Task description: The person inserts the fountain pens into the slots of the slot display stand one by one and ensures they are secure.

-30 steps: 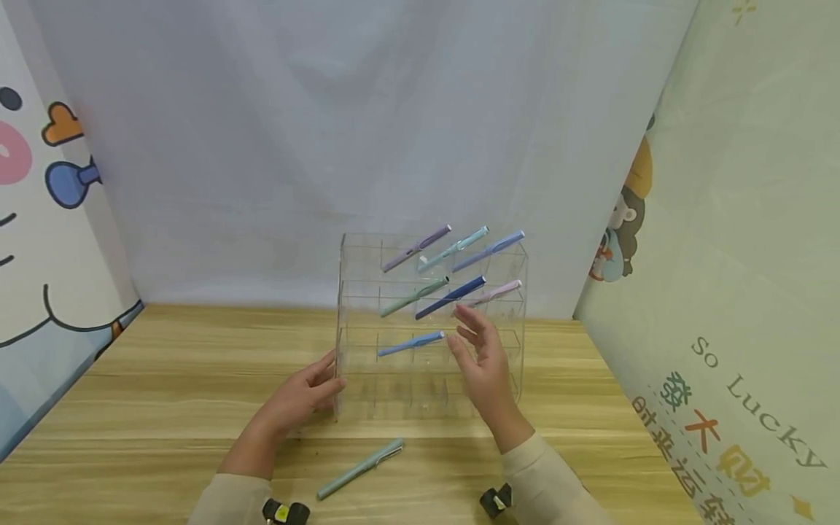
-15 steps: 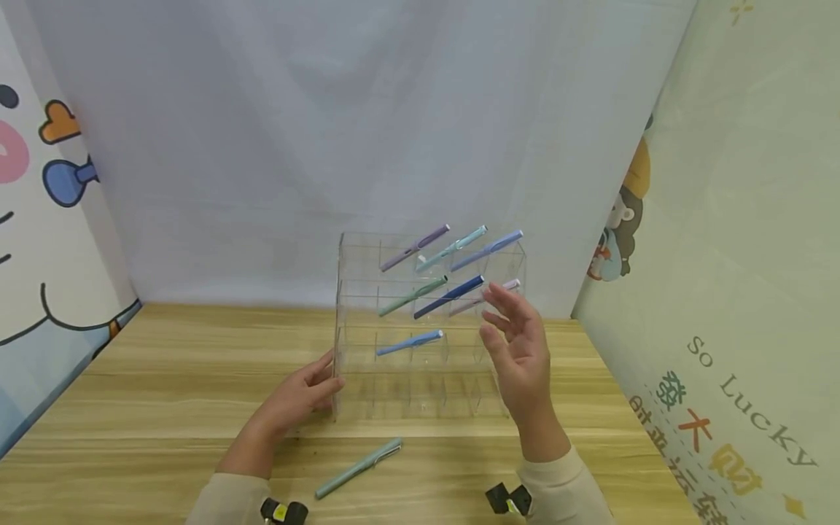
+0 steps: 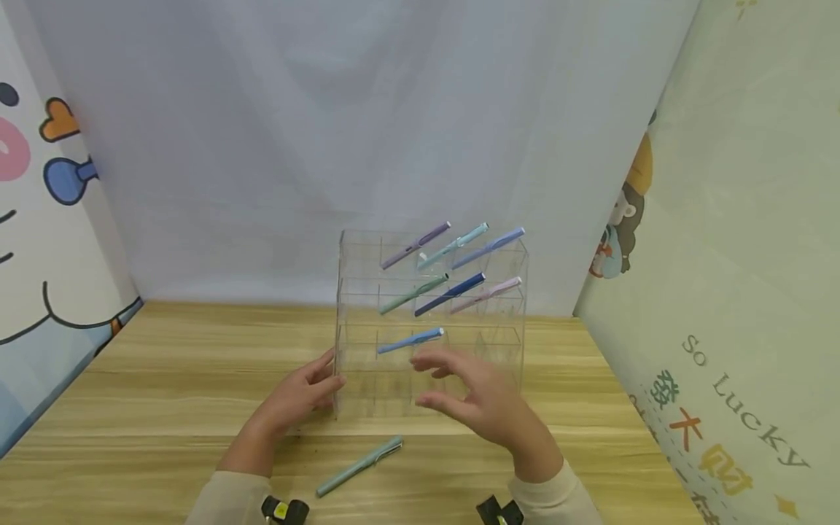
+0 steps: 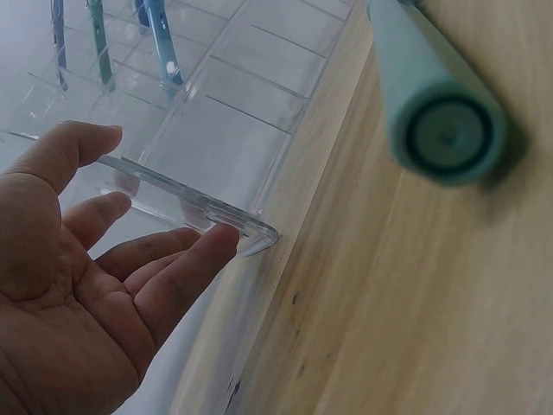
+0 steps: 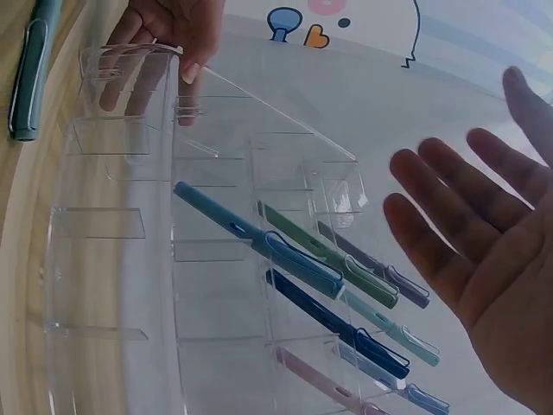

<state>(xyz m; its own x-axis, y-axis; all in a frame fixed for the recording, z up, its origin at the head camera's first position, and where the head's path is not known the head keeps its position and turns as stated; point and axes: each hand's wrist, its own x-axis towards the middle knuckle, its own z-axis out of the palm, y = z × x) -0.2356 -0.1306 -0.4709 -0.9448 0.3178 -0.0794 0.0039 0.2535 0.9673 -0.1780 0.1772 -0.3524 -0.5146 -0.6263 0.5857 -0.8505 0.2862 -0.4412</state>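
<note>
A clear tiered pen rack (image 3: 338, 310) stands on the table. My left hand (image 3: 305, 390) grips its left side panel, thumb on one face and fingers on the other in the left wrist view. My right hand (image 3: 475, 394) is in front of the lower right tiers, fingers and thumb spread, holding nothing. Just beyond its fingertips a blue pen (image 3: 410, 340) lies slanted in the third tier. Above it are a green pen (image 3: 414, 294), a dark blue pen (image 3: 450, 294) and a pink pen (image 3: 485, 295). The top tier carries purple (image 3: 416, 245), pale turquoise and periwinkle pens.
A grey-green pen (image 3: 359, 467) lies on the wooden table (image 3: 216, 364) in front of the rack, between the forearms. Behind the rack hangs a white cloth (image 3: 394, 131). Printed panels flank the table on both sides.
My right hand drew back rightward from beside the pink pen, then came down and left before the lower tiers. The left hand stayed on the rack.
</note>
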